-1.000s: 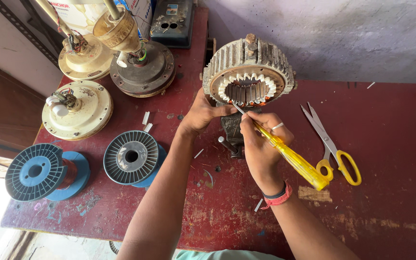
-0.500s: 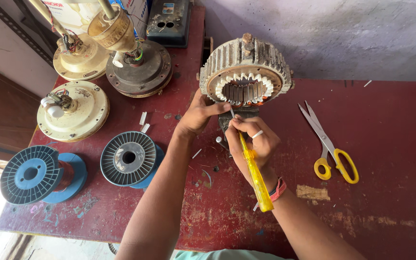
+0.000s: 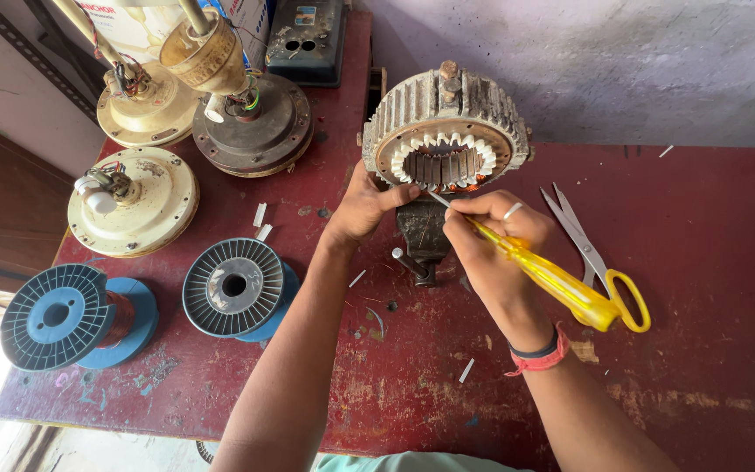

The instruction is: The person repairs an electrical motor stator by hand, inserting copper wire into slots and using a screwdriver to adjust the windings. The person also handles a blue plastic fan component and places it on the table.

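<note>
A round metal motor stator [image 3: 444, 122] with white slot liners stands upright in a small bench vise [image 3: 419, 238] on the red table [image 3: 709, 288]. My left hand [image 3: 362, 208] braces the stator's lower left rim, thumb against its face. My right hand [image 3: 489, 245] grips a yellow-handled screwdriver [image 3: 545, 278], its thin metal tip pointing at the lower inner slots of the stator. The handle sticks out to the right past my wrist.
Yellow-handled scissors [image 3: 596, 262] lie just right of my right hand. Two blue wire spools [image 3: 236, 288] [image 3: 67, 316] sit front left. Several ceiling-fan motor housings [image 3: 133, 199] [image 3: 251, 118] crowd the back left. Small white paper strips [image 3: 465, 371] are scattered about.
My right hand swung the screwdriver from pointing down toward me up to the stator's lower slots. The left hand stayed on the rim.
</note>
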